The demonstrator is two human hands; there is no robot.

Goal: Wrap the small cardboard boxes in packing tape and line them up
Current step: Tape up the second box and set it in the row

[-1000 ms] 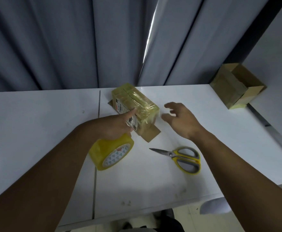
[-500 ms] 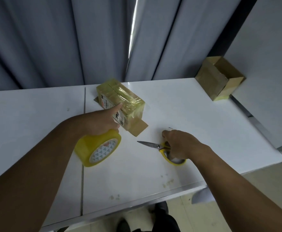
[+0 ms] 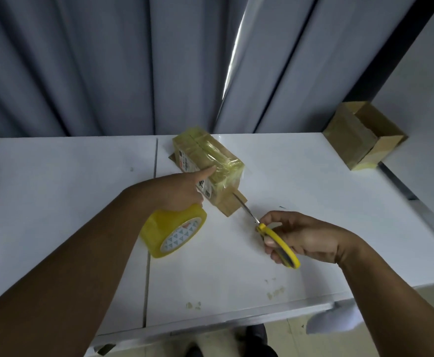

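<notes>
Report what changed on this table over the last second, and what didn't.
The right hand, open above the table a second ago, dropped onto the scissors, closed its grip on the yellow handles and lifted them; the blades now point at the near end of the taped box. Unchanged: the left hand holds the tape roll, forefinger on that box; the open cardboard box stays far right.
</notes>
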